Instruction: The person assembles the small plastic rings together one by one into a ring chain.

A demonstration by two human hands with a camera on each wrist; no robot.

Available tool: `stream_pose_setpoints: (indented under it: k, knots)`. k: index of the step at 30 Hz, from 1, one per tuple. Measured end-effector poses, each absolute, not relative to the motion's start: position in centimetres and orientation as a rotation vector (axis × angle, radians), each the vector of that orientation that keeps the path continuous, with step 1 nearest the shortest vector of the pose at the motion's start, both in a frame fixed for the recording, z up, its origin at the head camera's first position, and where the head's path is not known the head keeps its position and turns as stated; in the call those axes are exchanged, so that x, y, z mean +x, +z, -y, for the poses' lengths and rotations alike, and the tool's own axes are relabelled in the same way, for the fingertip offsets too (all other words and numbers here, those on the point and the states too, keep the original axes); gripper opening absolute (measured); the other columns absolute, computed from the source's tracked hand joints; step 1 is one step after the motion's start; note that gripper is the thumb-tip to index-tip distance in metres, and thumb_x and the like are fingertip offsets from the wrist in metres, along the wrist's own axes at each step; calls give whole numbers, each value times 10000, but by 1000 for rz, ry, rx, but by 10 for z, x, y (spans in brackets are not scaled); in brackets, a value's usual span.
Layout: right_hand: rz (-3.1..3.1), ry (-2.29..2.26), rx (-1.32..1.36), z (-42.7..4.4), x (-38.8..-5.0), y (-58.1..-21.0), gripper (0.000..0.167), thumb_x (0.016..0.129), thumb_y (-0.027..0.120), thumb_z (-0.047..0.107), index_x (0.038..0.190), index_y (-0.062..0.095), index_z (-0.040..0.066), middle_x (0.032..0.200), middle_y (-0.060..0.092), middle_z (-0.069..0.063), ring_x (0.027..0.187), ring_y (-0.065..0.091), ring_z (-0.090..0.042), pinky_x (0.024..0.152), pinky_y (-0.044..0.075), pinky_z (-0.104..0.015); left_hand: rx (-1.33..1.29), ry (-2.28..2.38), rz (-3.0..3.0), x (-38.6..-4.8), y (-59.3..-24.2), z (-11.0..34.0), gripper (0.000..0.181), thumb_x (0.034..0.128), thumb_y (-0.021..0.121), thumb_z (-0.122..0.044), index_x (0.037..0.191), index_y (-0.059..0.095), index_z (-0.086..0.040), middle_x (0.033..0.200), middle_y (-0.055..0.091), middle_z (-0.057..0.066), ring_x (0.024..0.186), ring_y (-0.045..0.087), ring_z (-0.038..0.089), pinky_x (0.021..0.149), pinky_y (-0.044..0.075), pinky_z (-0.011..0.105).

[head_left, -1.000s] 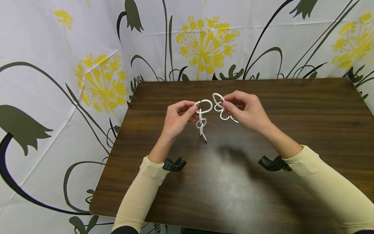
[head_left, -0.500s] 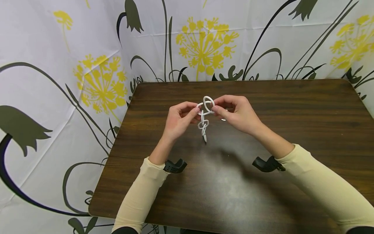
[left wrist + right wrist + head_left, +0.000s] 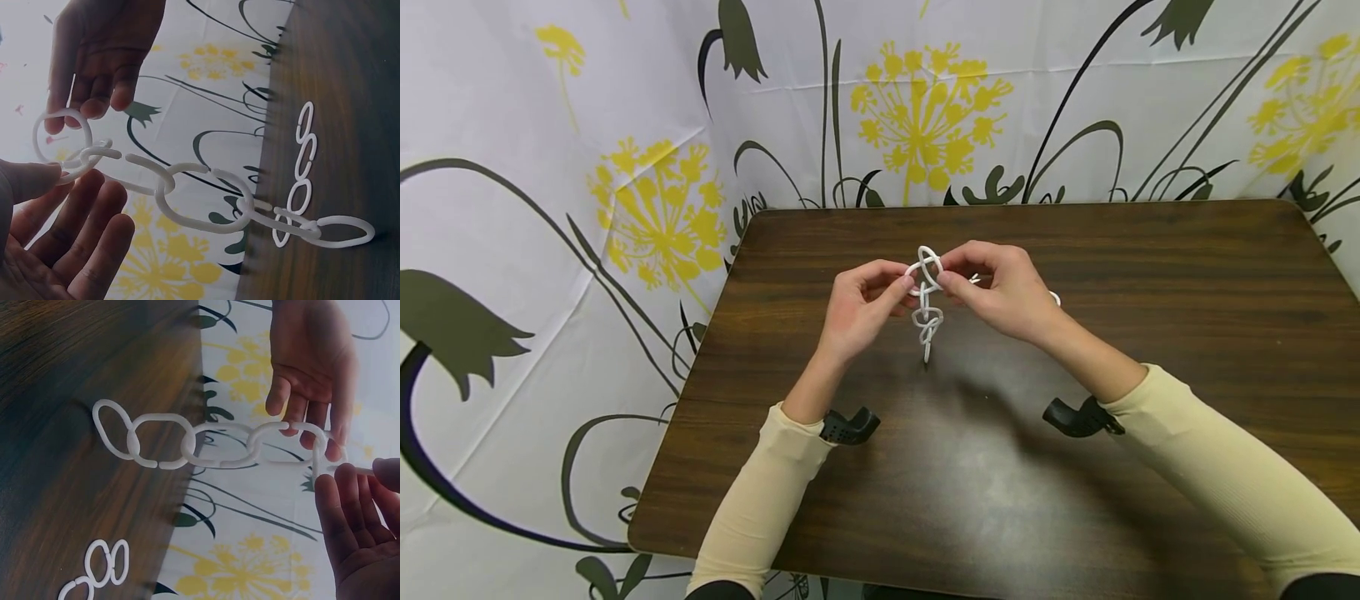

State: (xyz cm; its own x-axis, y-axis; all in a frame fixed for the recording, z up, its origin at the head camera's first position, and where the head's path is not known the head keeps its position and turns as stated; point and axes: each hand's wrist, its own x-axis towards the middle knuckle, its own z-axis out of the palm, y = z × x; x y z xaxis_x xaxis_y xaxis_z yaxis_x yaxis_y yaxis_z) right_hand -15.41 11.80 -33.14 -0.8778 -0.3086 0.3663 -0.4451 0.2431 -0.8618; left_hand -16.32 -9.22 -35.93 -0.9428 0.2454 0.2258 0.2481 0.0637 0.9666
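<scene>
Right hand point(image 3: 1002, 292) moved leftward over brown table point(image 3: 1180, 283); floral cloth point(image 3: 932, 108) behind.

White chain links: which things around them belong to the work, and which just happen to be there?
Part of the work:
Left hand, holding a white chain
Right hand, pinching a white link
Probably the second white chain, lying unheld

Just there:
Table
Patterned cloth
Black wrist devices
</scene>
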Motion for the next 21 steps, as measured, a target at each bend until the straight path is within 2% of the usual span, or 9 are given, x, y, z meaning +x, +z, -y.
stream_pose_setpoints:
  k: [4,11,18,21]
  knots:
    - [2368,1660,717,-117,-155,-332,70,905,699,65,964,724,34,835,687,-51,745,623,-143,604,539,-194,-563,-2042,2297,-163,-359,91,182,935,674,-88,1040,694,59,875,712,175,742,703,346,638,593,489]
    - [2307,1606,656,-115,-157,-331,59,891,704,39,948,713,27,854,677,-53,722,624,-145,562,517,-177,-572,-2039,2300,-163,-360,92,179,931,673,-75,1031,687,72,858,708,190,753,693,401,615,599,430]
    - [2314,1662,502,-120,-162,-333,73,886,666,49,937,698,8,802,698,-116,644,648,-123,520,502,-175,-549,-2029,2322,-162,-360,92,186,928,674,-63,1038,682,87,878,710,173,734,706,262,621,601,406]
    - [2300,1762,459,-121,-164,-335,93,869,663,51,924,683,-22,787,702,-132,640,671,-118,513,524,-201,-527,-2027,2336,-163,-360,93,169,928,666,-41,1037,686,87,898,702,199,751,698,282,634,602,421]
